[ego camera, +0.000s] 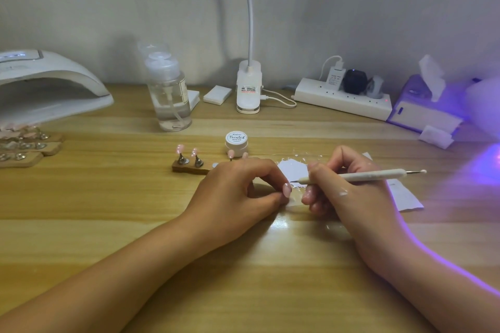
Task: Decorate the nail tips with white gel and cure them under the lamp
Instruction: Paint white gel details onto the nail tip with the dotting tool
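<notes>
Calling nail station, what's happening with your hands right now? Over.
Left hand pinches nail tip, mostly hidden. Right hand grips dotting pen, point close by. Nothing in the way.

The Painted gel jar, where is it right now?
The gel jar stands mid-table in the head view, just beyond the left hand, right of the wooden nail-tip stand.

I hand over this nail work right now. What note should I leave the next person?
Left hand pinches a small pale item, seemingly a nail tip.
Right hand grips the white dotting pen.
Round white gel jar is closed, behind the hands.
Two pink nail tips stand on the wooden holder.
White arched curing lamp sits far left.
Done: white gel spread on paper.
To do: finish painting, cure all.
</notes>
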`<move>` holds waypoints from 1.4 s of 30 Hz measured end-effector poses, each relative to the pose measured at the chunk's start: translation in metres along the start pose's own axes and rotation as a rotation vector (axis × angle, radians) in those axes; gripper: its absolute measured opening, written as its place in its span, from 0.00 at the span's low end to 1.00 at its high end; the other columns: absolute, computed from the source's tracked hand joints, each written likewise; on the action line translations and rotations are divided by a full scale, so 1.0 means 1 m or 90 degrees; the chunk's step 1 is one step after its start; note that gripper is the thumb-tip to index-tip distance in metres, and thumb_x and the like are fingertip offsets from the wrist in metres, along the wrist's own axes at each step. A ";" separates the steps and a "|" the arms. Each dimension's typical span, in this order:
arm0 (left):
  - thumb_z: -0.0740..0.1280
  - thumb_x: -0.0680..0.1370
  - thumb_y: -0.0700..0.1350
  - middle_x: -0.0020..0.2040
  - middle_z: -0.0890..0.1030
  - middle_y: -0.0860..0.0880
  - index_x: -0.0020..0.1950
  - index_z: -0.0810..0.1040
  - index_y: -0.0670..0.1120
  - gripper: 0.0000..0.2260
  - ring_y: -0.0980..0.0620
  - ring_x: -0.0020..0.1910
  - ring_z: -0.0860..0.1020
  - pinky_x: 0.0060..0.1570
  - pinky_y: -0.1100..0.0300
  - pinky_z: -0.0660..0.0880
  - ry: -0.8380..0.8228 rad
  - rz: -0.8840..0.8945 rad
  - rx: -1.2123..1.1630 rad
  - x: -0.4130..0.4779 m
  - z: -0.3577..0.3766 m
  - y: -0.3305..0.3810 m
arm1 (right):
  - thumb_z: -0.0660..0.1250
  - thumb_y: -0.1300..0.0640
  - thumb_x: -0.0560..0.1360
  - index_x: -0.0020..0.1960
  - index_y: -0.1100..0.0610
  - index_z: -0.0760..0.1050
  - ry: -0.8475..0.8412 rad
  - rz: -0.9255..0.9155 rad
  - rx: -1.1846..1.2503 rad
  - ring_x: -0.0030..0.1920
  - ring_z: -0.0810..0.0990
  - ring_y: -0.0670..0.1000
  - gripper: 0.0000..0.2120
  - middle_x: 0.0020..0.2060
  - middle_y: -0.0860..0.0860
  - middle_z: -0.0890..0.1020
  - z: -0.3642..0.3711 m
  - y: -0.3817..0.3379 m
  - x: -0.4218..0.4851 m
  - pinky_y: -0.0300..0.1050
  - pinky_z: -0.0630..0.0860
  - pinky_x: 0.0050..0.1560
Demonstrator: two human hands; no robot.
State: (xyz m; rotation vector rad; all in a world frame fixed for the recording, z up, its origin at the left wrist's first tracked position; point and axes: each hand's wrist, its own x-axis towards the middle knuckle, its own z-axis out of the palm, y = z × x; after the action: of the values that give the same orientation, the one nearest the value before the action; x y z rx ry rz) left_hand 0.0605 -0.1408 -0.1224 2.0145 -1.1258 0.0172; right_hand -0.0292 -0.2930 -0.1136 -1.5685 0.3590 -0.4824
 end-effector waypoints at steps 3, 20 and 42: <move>0.74 0.74 0.44 0.28 0.72 0.73 0.39 0.79 0.56 0.08 0.63 0.23 0.68 0.30 0.69 0.61 0.003 -0.001 -0.004 0.000 0.000 -0.001 | 0.68 0.62 0.74 0.34 0.57 0.68 -0.007 -0.008 -0.010 0.25 0.78 0.49 0.13 0.26 0.58 0.82 0.001 0.000 0.000 0.37 0.74 0.27; 0.74 0.74 0.42 0.27 0.73 0.73 0.39 0.80 0.56 0.09 0.63 0.23 0.68 0.31 0.69 0.63 -0.003 -0.002 -0.015 0.000 0.000 -0.002 | 0.70 0.59 0.77 0.34 0.52 0.68 0.045 -0.076 0.042 0.22 0.73 0.46 0.16 0.23 0.52 0.78 0.000 0.005 0.002 0.36 0.71 0.24; 0.74 0.74 0.43 0.27 0.72 0.73 0.41 0.81 0.54 0.06 0.62 0.23 0.69 0.44 0.59 0.69 -0.002 -0.009 -0.023 -0.001 -0.001 0.003 | 0.69 0.53 0.74 0.36 0.53 0.69 0.024 -0.029 -0.271 0.26 0.78 0.41 0.12 0.28 0.50 0.84 -0.022 0.010 0.022 0.43 0.70 0.35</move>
State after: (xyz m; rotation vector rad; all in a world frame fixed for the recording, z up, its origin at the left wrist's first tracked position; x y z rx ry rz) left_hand 0.0581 -0.1398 -0.1206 1.9907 -1.1071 -0.0134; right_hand -0.0210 -0.3236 -0.1215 -1.9851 0.4772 -0.4920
